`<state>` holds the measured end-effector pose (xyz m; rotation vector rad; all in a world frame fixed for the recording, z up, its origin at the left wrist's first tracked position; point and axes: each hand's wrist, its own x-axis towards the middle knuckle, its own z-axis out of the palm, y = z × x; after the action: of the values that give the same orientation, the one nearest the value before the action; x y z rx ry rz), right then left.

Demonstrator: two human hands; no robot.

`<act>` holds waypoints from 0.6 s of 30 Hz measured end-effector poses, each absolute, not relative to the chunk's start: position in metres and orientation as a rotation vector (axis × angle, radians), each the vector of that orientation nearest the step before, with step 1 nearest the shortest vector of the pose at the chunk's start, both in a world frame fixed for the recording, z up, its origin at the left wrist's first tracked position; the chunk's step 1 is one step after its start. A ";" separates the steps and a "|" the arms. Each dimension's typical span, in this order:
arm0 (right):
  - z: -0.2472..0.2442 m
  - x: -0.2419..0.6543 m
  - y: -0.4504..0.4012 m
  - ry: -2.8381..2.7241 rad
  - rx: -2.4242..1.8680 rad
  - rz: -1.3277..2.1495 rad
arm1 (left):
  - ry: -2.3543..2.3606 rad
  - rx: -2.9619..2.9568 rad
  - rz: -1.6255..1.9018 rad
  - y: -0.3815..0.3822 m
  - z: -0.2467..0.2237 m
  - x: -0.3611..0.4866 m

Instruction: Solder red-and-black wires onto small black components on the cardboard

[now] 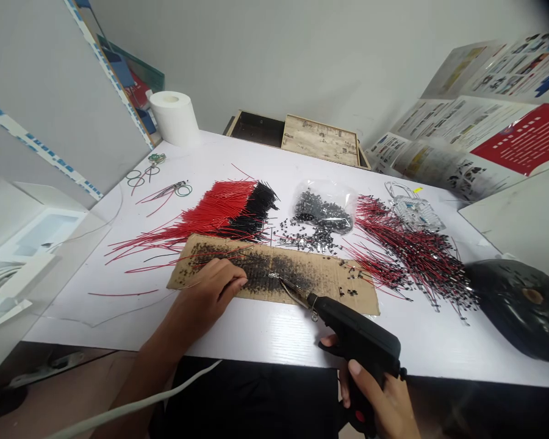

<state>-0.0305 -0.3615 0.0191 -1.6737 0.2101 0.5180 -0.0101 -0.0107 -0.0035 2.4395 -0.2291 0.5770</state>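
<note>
My left hand (217, 283) rests over the left half of a scorched cardboard strip (320, 274), its fingers curled together; whatever they hold is too small to make out. A black soldering gun (361, 332) is gripped by my right hand (377, 390) at the table's front edge. The gun's metal tip points up and left, over the dark middle of the cardboard beside a small shiny piece (273, 275). Behind the cardboard lie a pile of red wires (219, 204) and black wires (251, 210), and small black parts (320, 213) in and around a clear bag.
Bundled red and black wires with parts attached (416, 256) lie on the right, near a black rounded object (521, 305). A white roll (174, 119) stands at the back left. A pale cable (165, 396) crosses the lower left, in front of the table (256, 341).
</note>
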 end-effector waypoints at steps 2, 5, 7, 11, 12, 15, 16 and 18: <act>0.019 -0.031 -0.362 0.206 -1.687 0.499 | -0.234 2.441 0.581 -0.011 -0.004 -0.010; 0.022 -0.032 -0.360 0.189 -1.715 0.462 | -0.237 2.441 0.577 -0.011 -0.004 -0.011; 0.023 -0.032 -0.357 0.186 -1.723 0.461 | -0.228 2.436 0.565 -0.011 -0.004 -0.011; 0.019 -0.036 -0.355 0.182 -1.756 0.426 | -0.223 2.425 0.554 -0.011 -0.003 -0.010; 0.016 -0.038 -0.355 0.180 -1.778 0.405 | -0.226 2.423 0.557 -0.011 -0.002 -0.010; 0.008 -0.042 -0.355 0.178 -1.818 0.357 | -0.227 2.421 0.565 -0.011 -0.002 -0.010; 0.006 -0.043 -0.354 0.177 -1.824 0.344 | -0.227 2.422 0.566 -0.011 -0.002 -0.010; 0.003 -0.045 -0.353 0.179 -1.844 0.317 | -0.224 2.424 0.561 -0.011 -0.003 -0.010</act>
<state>-0.0451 -0.3535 0.0032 -1.8445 0.1787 0.3165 -0.0104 -0.0113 -0.0030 2.4236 -0.2244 0.5610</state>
